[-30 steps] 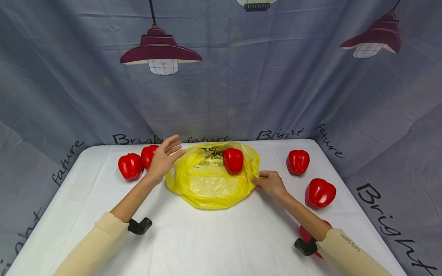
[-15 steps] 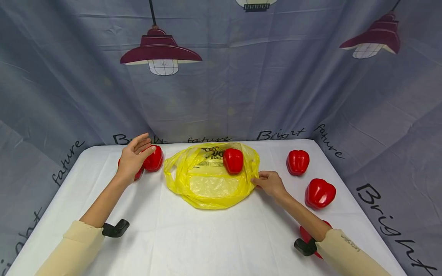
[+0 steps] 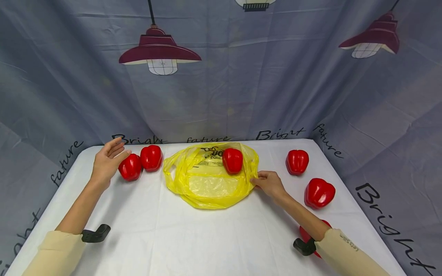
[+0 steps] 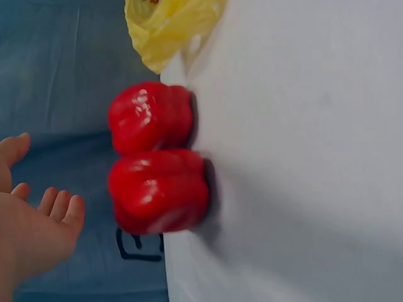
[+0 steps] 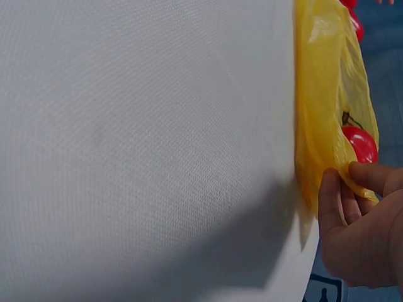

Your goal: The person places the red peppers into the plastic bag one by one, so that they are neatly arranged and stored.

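Note:
A yellow plastic bag lies spread with its mouth wide on the table, and one red bell pepper sits inside it. My right hand pinches the bag's right edge between thumb and fingers, as the right wrist view also shows. Over at the left, my left hand is raised with relaxed fingers, holding nothing. Its thumb overlaps the nearer red bell pepper in the head view; in the left wrist view the hand is apart from that pepper. Beside it stands another pepper.
On the right side are a far red pepper, a larger one, and a third pepper partly hidden under the right forearm. A white cloth covers the table. A grey printed curtain hangs behind.
My left hand has moved left, away from the bag and past the two left peppers, uncovering them. The right hand keeps its pinch on the bag, unmoved.

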`<action>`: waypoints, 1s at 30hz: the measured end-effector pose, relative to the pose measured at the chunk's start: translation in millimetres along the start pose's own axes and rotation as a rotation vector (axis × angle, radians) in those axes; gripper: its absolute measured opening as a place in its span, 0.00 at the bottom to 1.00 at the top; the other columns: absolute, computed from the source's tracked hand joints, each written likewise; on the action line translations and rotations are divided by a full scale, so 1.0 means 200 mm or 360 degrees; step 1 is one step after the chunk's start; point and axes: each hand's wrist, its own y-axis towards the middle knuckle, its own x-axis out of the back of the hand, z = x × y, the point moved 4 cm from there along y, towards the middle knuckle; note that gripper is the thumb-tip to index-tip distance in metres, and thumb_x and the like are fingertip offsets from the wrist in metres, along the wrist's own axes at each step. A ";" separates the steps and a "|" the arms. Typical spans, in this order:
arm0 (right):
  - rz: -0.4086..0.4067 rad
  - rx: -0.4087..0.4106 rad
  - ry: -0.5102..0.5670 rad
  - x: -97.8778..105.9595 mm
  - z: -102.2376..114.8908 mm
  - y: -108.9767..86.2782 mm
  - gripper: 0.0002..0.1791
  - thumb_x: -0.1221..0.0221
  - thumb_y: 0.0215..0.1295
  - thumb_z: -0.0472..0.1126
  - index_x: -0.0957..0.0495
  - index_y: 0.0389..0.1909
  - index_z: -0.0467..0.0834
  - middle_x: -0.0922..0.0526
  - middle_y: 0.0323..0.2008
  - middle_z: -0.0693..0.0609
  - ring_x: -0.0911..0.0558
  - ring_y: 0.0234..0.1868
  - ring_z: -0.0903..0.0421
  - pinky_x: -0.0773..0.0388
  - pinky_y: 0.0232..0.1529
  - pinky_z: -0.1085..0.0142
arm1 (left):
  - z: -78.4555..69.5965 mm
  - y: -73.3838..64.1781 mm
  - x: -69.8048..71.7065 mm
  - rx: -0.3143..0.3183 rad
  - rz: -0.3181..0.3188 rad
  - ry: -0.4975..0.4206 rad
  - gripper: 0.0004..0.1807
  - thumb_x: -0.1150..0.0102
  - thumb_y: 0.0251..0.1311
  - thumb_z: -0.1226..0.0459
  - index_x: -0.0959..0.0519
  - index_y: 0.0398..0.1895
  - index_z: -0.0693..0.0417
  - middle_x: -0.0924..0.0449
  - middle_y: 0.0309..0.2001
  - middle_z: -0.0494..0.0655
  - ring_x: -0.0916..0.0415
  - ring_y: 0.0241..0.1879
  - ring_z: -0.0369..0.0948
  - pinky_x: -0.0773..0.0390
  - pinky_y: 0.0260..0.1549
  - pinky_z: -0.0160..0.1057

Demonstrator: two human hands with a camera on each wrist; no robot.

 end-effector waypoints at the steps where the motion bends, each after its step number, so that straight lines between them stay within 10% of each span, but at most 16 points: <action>1: -0.0004 -0.0001 -0.0002 0.00 0.00 0.00 0.15 0.36 0.67 0.38 0.18 0.50 0.33 0.13 0.38 0.44 0.18 0.37 0.52 0.16 0.44 0.62 | 0.02 0.00 0.01 0.0017 -0.0004 0.0013 0.40 0.42 0.70 0.54 0.46 0.79 0.51 0.43 0.75 0.58 0.43 0.72 0.54 0.36 0.66 0.53; 15: -0.0011 -0.0011 0.0022 0.01 0.00 0.01 0.15 0.36 0.68 0.38 0.17 0.50 0.33 0.13 0.38 0.45 0.19 0.36 0.52 0.16 0.45 0.63 | 0.29 0.03 0.09 0.0236 0.0001 0.0115 0.44 0.41 0.68 0.49 0.49 0.80 0.52 0.48 0.76 0.61 0.48 0.73 0.58 0.38 0.65 0.56; 30: -0.0017 -0.0030 0.0009 0.01 -0.01 0.01 0.15 0.36 0.68 0.39 0.17 0.50 0.33 0.13 0.38 0.45 0.19 0.38 0.50 0.17 0.45 0.63 | 0.38 0.06 0.07 0.0390 0.0131 0.0049 0.44 0.45 0.71 0.50 0.56 0.81 0.53 0.55 0.77 0.66 0.42 0.69 0.63 0.31 0.59 0.51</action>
